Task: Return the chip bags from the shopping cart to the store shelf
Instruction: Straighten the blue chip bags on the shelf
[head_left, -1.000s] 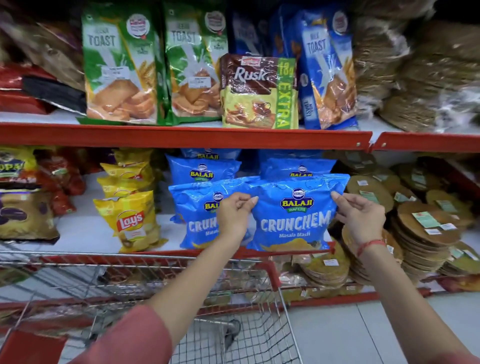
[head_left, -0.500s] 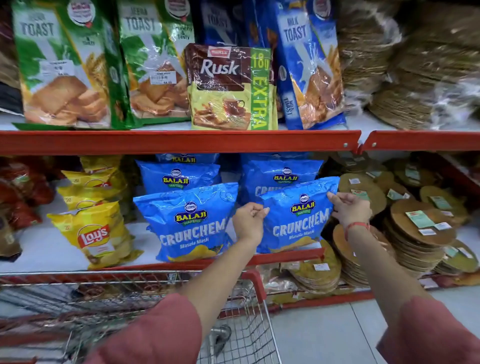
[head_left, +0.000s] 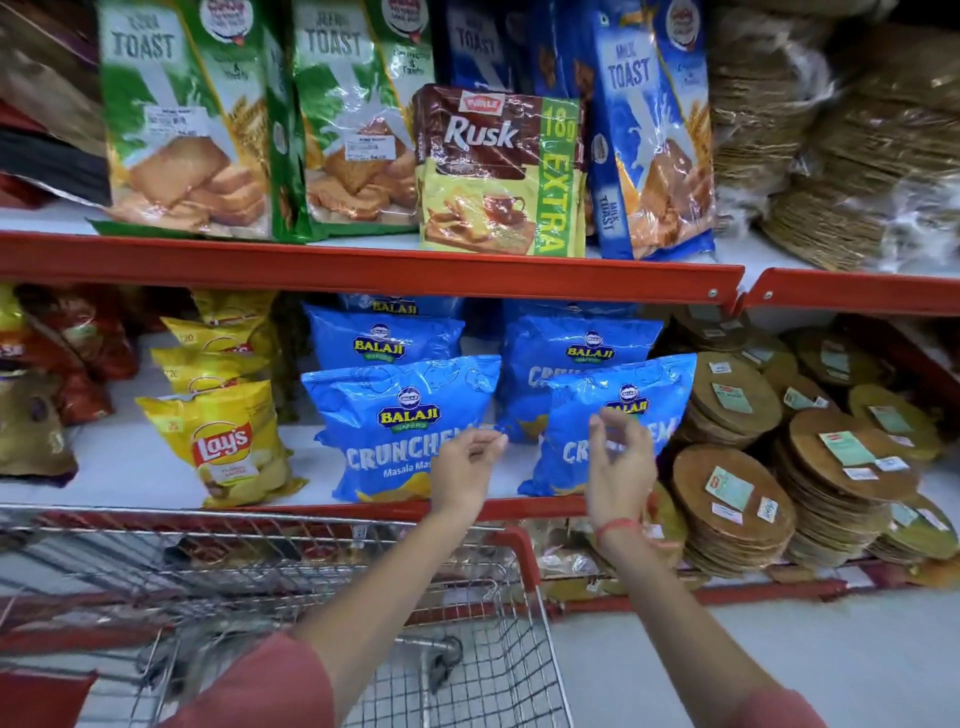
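Two blue Balaji Crunchem chip bags stand at the front of the middle shelf (head_left: 156, 467): the left bag (head_left: 400, 415) and the right bag (head_left: 634, 387), which leans against the stacked discs. My left hand (head_left: 470, 470) hovers in front of the left bag's lower right corner, fingers loosely curled, holding nothing. My right hand (head_left: 618, 462) is in front of the right bag with fingers spread, a red thread on its wrist, and is off the bag. More blue Balaji bags (head_left: 384, 338) stand behind. The wire shopping cart (head_left: 260, 561) is below my arms; its contents are blurred.
Yellow Lay's bags (head_left: 223, 441) stand left of the blue bags. Stacks of round brown discs (head_left: 737, 493) fill the shelf to the right. The upper red-edged shelf (head_left: 363, 273) holds toast and Rusk packs (head_left: 498, 171). Grey floor lies at the lower right.
Both hands have let go of the right blue bag and drawn back toward me. The bag now stands on the shelf. The camera view has shifted slightly left.
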